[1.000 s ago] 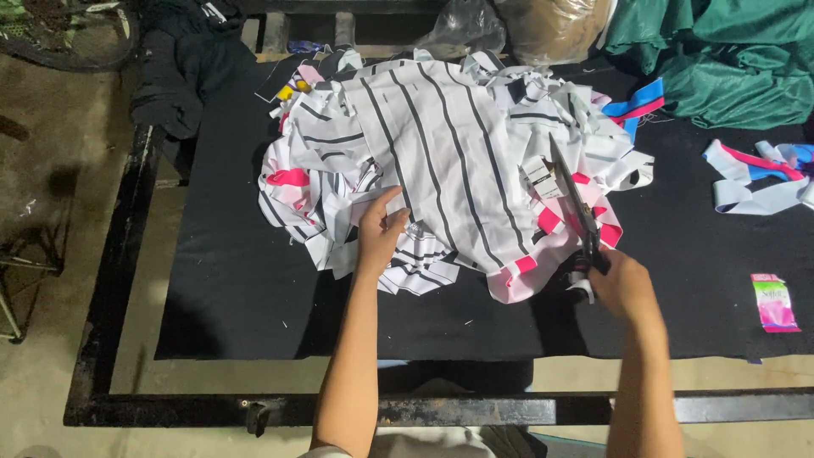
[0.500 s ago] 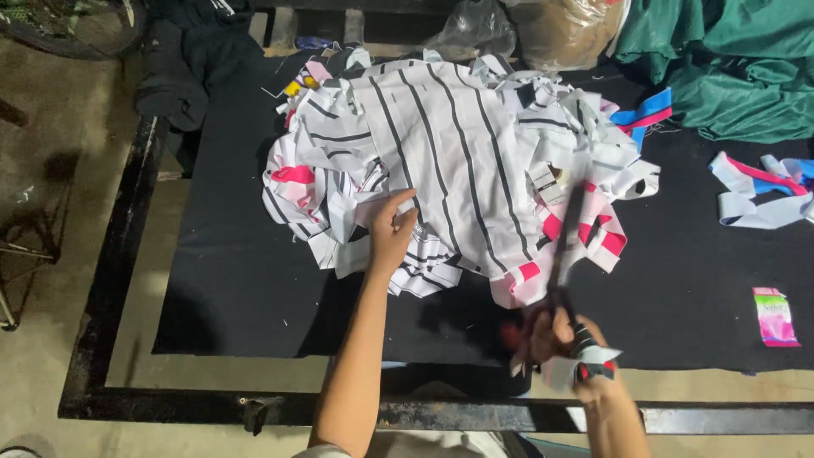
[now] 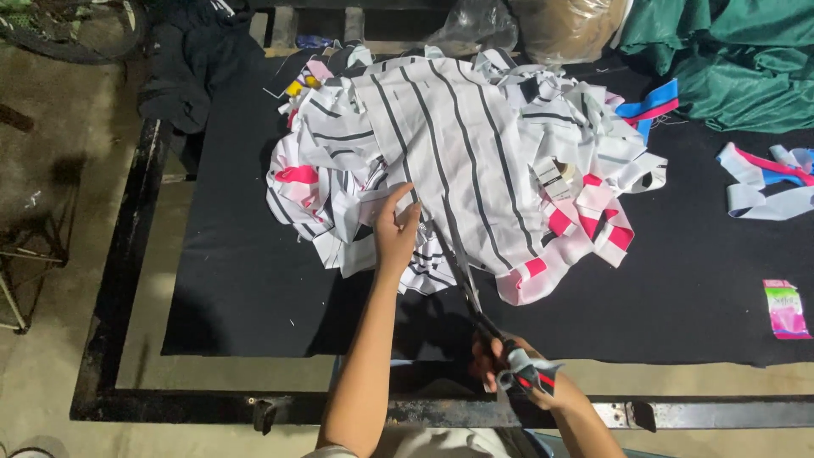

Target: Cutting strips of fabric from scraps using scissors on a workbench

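Striped fabric (image 3: 458, 144) pinched by left hand (image 3: 395, 233); right hand (image 3: 509, 365), clamped on scissors (image 3: 475, 305), has pulled back toward desk's near edge, blades now cutting in

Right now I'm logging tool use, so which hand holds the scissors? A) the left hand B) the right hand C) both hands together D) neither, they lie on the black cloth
B: the right hand has its grip on the handles of the scissors, whose blades point up into the striped fabric, while the left hand holds the fabric's edge.
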